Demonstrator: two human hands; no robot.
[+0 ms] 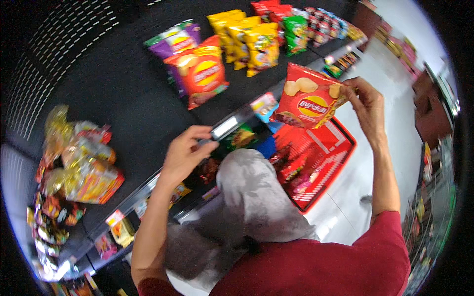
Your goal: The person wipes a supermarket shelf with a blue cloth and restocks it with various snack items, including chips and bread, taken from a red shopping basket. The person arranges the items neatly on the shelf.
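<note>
My right hand (364, 105) pinches the upper right corner of a red Lay's potato chip bag (309, 98). The bag hangs tilted in front of the shelf, above a red plastic shopping basket (339, 138) on the floor. My left hand (189, 153) is at the shelf's front edge, thumb and forefinger on either side of the end of a white price label holder (225, 127). Blur hides whether they grip it. Behind the label, on the black shelf (122, 85), stand another red Lay's bag (207, 72) and a purple-and-green chip bag (176, 39).
Yellow snack bags (261, 48), a green bag (295, 35) and several others stand farther along the shelf. Clear-wrapped multipacks (89, 166) lie at the left. My bent knee (248, 177) is beside the basket, which holds several packets. Wire racks (426, 218) line the right side.
</note>
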